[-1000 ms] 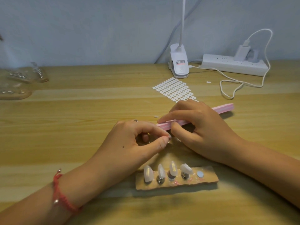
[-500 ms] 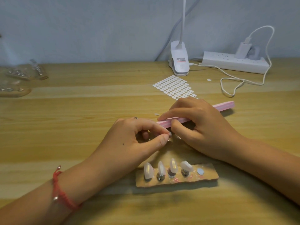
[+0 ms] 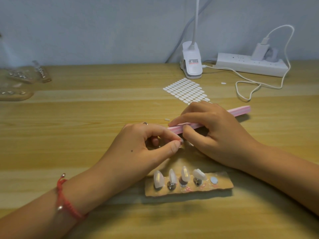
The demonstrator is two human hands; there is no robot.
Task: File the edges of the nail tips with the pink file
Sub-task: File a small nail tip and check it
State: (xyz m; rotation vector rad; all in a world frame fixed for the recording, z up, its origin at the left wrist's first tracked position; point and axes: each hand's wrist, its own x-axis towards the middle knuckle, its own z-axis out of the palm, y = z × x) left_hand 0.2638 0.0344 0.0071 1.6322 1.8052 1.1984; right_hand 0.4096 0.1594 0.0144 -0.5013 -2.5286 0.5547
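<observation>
Desk (image 3: 86,128), right hand (image 3: 215,135) gripping pink file (image 3: 240,110); left hand (image 3: 141,149) pinching nail tip (image 3: 181,142)

Wooden table (image 3: 86,118) against pale wall (image 3: 103,28)

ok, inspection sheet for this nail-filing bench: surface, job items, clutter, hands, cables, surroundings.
Surface: light wooden table, planked grain.
Job's things: long pink nail file; brown cardboard strip nearest the camera, carrying four pale nail tips on metal studs, plus one bare round pad at its right end.
Clutter: sheet of white oval stickers; clear plastic bags with metal bits, far left.
Grippers: right hand grips the file; left hand pinches a small nail tip, mostly hidden, just under the file's near end; contact unclear.
Cables: white charger cable looped on the table, plugged into white power strip.
Surroundings: pale grey wall; white clip lamp at the back.
</observation>
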